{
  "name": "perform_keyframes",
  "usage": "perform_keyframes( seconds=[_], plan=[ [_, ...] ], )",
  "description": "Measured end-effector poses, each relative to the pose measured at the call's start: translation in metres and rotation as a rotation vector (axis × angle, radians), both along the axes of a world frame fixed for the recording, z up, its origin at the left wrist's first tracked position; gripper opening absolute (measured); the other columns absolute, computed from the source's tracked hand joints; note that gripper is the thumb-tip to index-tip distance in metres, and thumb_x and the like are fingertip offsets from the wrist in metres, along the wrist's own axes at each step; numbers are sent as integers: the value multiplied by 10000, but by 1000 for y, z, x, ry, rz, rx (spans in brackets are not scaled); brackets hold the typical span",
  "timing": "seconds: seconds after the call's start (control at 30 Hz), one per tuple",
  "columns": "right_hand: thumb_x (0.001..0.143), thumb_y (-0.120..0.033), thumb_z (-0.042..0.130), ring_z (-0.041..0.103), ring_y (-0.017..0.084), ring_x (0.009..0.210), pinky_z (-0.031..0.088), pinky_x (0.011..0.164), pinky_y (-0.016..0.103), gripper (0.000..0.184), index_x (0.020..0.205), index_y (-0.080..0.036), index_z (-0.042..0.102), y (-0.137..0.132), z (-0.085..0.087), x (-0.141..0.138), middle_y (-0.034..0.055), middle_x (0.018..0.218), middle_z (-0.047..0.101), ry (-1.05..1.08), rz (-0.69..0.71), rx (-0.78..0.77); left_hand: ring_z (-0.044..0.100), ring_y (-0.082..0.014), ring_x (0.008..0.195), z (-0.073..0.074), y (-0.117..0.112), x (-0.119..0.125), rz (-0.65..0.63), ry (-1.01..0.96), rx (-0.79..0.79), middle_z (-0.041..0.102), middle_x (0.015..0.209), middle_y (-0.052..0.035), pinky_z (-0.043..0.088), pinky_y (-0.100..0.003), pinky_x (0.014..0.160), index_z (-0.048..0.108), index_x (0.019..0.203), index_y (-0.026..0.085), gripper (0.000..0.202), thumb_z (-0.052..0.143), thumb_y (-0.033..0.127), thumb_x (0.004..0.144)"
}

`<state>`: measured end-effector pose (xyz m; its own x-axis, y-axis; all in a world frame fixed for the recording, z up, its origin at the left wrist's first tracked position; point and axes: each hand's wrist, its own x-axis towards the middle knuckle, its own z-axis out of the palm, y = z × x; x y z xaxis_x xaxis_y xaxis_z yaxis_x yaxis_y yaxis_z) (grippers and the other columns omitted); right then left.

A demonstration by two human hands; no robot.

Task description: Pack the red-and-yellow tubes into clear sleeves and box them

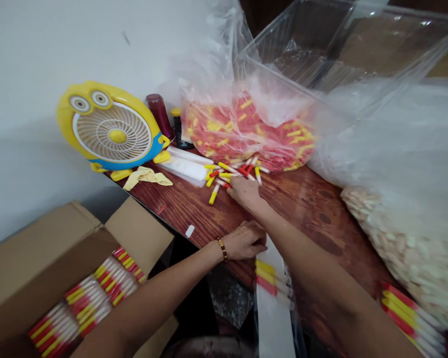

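My right hand (244, 191) reaches into a loose pile of small white tubes with red or yellow ends (214, 194). Its fingers are curled down against the tubes; which one lies between them is hidden. Nearer to me, my left hand (246, 241), with a beaded bracelet at the wrist, is closed at the upper end of a clear plastic sleeve with a white card (274, 323). A few tubes with yellow and red ends (267, 278) lie side by side on that card. My right forearm passes over the sleeve's right side.
Behind the pile sits a clear bag of red and yellow pieces (246, 129). A yellow fan (112, 129) stands left, above an open carton (41, 248) holding packed tubes. A bag of pale pieces (403, 238) fills the right, below a clear plastic bin (283, 74).
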<state>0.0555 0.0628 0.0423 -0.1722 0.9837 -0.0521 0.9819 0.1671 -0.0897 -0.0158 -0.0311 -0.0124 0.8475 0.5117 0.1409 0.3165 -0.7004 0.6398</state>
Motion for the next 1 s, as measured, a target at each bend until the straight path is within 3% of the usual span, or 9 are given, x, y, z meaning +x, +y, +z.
perform_keyframes(
  seconds=[0.1,0.2,0.27,0.37,0.47,0.67,0.8,1.0],
  plan=[
    [854,-323,524,636,247,890,459,735,322,265,1031,-168,645,-14,3,34,116,1001,696,230,-10,8,535,-201,983,0,0,-1,-1,0,-28,631,936,-59,393,-323,883,565,775,168,125,575,256,864],
    [816,-344,553,610,186,767,437,671,270,237,920,-168,673,-30,12,86,51,840,689,629,15,-3,523,-194,1010,0,0,-3,-16,-16,-63,624,956,-55,380,-324,916,564,808,169,87,561,233,868],
    [779,-396,589,585,159,657,411,583,255,292,927,-163,685,-40,19,121,29,732,664,805,-3,-123,518,-186,1013,-1,2,-4,-28,-25,-85,619,946,-51,373,-318,928,565,823,171,57,543,197,868],
    [701,-422,671,547,135,538,365,487,245,336,918,-165,673,-56,23,153,6,624,624,882,-68,-315,518,-178,987,0,3,-4,-38,-32,-101,611,945,-51,369,-317,927,557,810,170,81,520,191,879],
    [652,-391,722,555,127,518,373,479,237,294,813,-173,610,-72,11,156,0,602,623,950,-111,-376,515,-175,960,1,4,-3,-44,-36,-91,607,949,-45,366,-322,921,548,795,173,107,516,215,889],
    [668,-420,710,558,127,484,347,404,216,290,743,-167,589,-99,-27,135,7,578,627,1025,-67,-521,499,-169,916,1,1,-1,-22,-33,-94,584,859,-28,386,-291,862,537,772,177,115,524,204,883],
    [719,-399,678,566,117,500,361,391,202,261,789,-160,598,-111,-31,134,20,622,659,1062,-47,-529,499,-159,882,-2,-1,0,1,-77,-107,571,817,-16,391,-275,827,523,755,178,121,538,188,874],
    [699,-387,672,557,106,511,339,394,193,263,788,-147,616,-117,-29,128,8,636,649,1071,2,-687,510,-152,827,-7,-2,0,45,-143,-123,569,815,-17,400,-276,783,511,751,177,161,572,255,879]
  ],
)
